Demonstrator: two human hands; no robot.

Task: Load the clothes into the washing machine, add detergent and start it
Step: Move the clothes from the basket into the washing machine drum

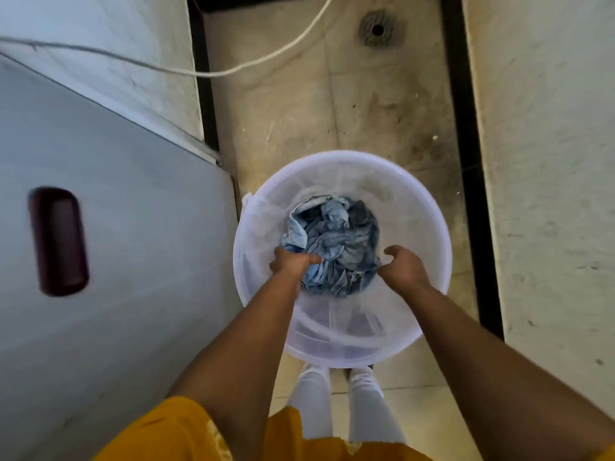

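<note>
The clothes (332,241), a crumpled heap of blue denim, lay at the bottom of the white bucket (416,207), which stood on the floor just in front of our feet. Our left hand (293,261) was down at the heap's left edge, fingers curled into the cloth and gripping a fold. Our right hand (404,266) sat at the heap's right edge, thumb apart from bent fingers. Its fingertips were hidden from above, so we could not tell whether they had hold of cloth or only touched it.

We judged the step to be lifting the load out for the washing machine (133,211). The blurred grey panel just left of the bucket, with a dark handle (58,241), was most likely its lid. To do this well we wanted both hands dug under the heap, not pinching its top, since denim is heavy and a trailing leg would drag or drop back. The lid would have to be up first, so one hand needed to come free. A white cord (233,73) ran beyond, well apart from the bucket.
</note>
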